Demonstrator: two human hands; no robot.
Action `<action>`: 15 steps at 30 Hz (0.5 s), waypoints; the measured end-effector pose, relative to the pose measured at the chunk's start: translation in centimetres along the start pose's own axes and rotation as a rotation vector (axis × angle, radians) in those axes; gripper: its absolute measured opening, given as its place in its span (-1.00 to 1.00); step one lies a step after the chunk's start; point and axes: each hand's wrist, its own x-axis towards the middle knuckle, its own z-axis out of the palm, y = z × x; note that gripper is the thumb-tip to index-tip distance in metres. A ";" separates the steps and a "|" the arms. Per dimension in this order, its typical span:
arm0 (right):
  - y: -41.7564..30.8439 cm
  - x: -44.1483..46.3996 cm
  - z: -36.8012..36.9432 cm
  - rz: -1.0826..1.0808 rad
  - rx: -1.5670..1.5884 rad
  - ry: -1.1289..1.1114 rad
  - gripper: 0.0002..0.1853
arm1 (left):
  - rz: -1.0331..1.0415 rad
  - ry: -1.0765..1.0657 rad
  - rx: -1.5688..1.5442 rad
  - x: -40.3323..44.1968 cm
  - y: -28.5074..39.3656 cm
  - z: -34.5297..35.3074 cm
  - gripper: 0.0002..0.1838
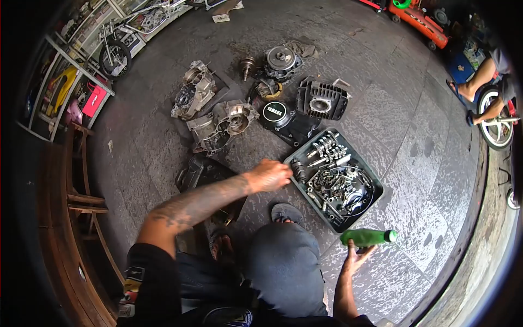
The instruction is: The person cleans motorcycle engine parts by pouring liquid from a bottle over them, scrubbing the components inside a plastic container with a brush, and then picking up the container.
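Note:
My right hand (359,256) is wrapped around a green bottle (364,237), which lies sideways with its cap end pointing right. It is just off the near corner of a dark parts tray (376,203). At the tray's left edge is my left hand (269,175), its fingers curled together; what they hold, if anything, is hidden. Inside the tray, gear shafts (328,147) sit at the far end. A heap of bolts and small metal parts (340,185) fills the near half. A dark cylindrical part (298,170) lies close to my left fingers.
Beyond the tray are a finned cylinder (321,101), a round YAMAHA cover (275,113), a clutch assembly (281,59) and two engine case halves (199,90). A wooden bench (52,218) stands left. At right, another person's leg (480,76) is near a wheel (494,117).

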 end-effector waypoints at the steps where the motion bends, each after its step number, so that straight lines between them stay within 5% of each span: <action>1: -0.2 -0.1 1.2 -0.018 -0.017 -0.063 0.02 | -0.023 -0.020 0.045 -1.9 -0.8 -1.6 -0.81; 6: -3.0 -0.8 8.8 -0.053 0.090 -0.399 -0.19 | -0.290 -0.112 0.154 -12.0 -6.3 -6.0 -0.83; 11: -3.4 -1.8 16.4 -0.215 -0.142 -0.705 -0.30 | -0.512 -0.038 0.114 -21.9 -9.7 -4.3 -0.84; 14: -2.6 -2.0 20.5 -0.372 -0.168 -0.743 -0.33 | -0.554 0.049 0.037 -27.4 -10.3 -0.6 -0.86; 15: -3.1 -2.0 21.2 -0.324 -0.194 -0.795 -0.34 | -0.582 0.185 -0.283 -30.2 -12.1 2.7 -0.87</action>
